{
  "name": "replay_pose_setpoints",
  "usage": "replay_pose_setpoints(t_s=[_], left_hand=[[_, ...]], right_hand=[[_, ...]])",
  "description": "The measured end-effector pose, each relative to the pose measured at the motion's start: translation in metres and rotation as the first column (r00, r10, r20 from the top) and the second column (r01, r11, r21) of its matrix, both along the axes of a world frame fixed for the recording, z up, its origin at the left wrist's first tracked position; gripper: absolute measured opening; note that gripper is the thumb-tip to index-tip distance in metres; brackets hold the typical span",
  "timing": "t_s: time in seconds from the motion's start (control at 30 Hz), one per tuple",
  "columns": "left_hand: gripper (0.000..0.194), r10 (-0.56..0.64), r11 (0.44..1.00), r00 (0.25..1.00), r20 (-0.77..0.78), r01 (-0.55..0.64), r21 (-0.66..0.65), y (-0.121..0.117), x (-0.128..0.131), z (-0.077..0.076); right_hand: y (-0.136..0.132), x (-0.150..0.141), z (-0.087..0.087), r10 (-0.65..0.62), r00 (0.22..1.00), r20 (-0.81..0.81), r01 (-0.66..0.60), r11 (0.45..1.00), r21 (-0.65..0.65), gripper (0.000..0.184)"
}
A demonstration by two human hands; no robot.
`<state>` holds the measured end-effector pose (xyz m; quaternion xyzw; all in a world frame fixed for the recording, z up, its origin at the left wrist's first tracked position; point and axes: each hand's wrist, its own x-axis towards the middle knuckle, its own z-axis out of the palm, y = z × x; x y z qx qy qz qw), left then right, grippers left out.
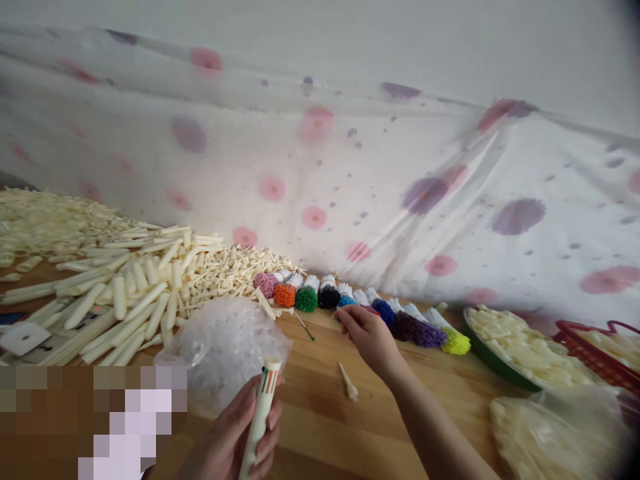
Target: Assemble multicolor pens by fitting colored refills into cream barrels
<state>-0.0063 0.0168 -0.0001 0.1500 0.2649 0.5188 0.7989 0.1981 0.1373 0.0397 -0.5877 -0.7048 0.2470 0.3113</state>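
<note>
My left hand (245, 427) is wrapped around the cream barrel of a multicolour pen (259, 420), held nearly upright and tilted a little. Coloured sliders show in the slots near its top. My right hand (367, 337) reaches out to a row of refill bundles, thumb and fingers pinched together beside the light blue bundle (345, 298). What those fingertips hold, if anything, is too small to make out. The black bundle (329, 297), green bundle (307, 299) and orange bundle (285, 295) stand to its left. A loose green-tipped refill (305, 328) lies in front of them.
Cream pen barrels (135, 287) and small cream parts (235, 270) are heaped at left, by a clear plastic bag (225, 347). A tapered cream piece (349, 383) lies on the wooden table. At right are a green bowl (475, 343), a red basket (585, 350) and another bag (555, 427).
</note>
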Motion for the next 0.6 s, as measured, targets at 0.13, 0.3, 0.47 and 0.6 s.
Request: replay_pose_setpoints(t_s=[0.13,0.3,0.47,0.6], left_hand=[[0.03,-0.01,1.0,1.0,0.002,0.01,0.004,-0.001,-0.002,-0.006],[0.035,-0.078,0.997,0.996,0.038,0.077,0.021,0.005,-0.004,-0.017],[0.035,-0.045,0.996,0.999,-0.022,0.043,-0.075,0.004,-0.002,-0.013],[0.042,-0.006,0.986,0.993,-0.118,-0.014,-0.169,0.002,-0.001,-0.007]], right_hand=[[-0.007,0.008,0.01,-0.057,0.998,0.021,0.056,0.996,0.076,0.034],[0.034,0.048,0.026,-0.271,0.956,0.113,0.27,0.962,0.023,0.036],[0.074,0.055,0.024,-0.256,0.916,0.309,0.296,0.951,-0.089,0.025],[0.09,0.03,0.009,-0.161,0.853,0.496,0.274,0.947,-0.165,0.023]])
